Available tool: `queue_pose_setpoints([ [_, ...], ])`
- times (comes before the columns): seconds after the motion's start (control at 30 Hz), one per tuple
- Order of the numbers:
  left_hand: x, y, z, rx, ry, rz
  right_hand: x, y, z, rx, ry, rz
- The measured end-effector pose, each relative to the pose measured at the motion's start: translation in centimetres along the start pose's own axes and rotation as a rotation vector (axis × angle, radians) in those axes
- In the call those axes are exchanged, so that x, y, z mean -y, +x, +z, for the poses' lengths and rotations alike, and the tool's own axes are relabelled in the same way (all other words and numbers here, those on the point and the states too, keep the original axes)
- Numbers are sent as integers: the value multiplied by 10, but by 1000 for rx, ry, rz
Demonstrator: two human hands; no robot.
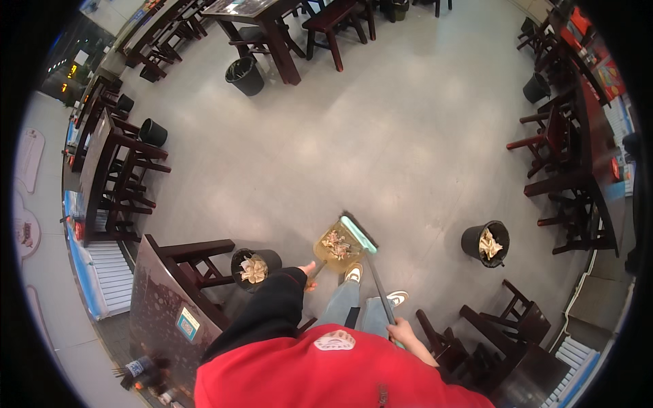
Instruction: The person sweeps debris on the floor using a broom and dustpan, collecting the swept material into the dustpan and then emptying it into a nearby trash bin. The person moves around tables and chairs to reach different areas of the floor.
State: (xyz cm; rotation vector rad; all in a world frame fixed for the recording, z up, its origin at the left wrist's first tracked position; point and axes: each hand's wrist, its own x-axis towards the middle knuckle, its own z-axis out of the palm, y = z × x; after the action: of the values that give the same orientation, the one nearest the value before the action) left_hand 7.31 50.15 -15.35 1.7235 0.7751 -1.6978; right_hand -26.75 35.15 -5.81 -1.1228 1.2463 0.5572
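My right hand [401, 331] is closed round the dark handle of a broom [359, 232], whose mint-green head with dark bristles rests at the dustpan's far right edge. In front of my feet lies a yellowish see-through dustpan [320, 246] with a heap of pale scraps [336, 243] in it. My left hand [310, 277] grips the short handle of this dustpan, thumb upward. A black sleeve covers my left arm.
Beside my left arm stands a black bin [273, 261] with crumpled paper on top. Another paper-filled bin [484, 243] is at right. Dark wooden tables [158, 285] and stools [333, 27] line both sides and the far end. Grey floor [354, 136] stretches ahead.
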Motion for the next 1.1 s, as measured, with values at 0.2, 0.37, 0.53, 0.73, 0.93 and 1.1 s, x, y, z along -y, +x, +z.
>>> queue_pose_setpoints([
  [0.2, 28, 110, -21, 832, 268, 49, -36, -56, -20, -217, -21, 46],
  [0.37, 51, 100, -4, 999, 229, 54, -98, -75, -14, -340, 228, 187],
  [0.53, 29, 6, 55, 146, 665, -28, -152, -81, -2, -436, 627, 355],
  [0.73, -1, -116, 129, 330, 651, 169, -189, -108, 25, -493, 860, 452],
  [0.93, -21, -125, 255, 324, 810, 576, -204, -127, 48, -533, 758, 280],
  [1.1, -33, -62, 347, 66, 1217, 952, -226, -123, 73, -515, 675, 247],
])
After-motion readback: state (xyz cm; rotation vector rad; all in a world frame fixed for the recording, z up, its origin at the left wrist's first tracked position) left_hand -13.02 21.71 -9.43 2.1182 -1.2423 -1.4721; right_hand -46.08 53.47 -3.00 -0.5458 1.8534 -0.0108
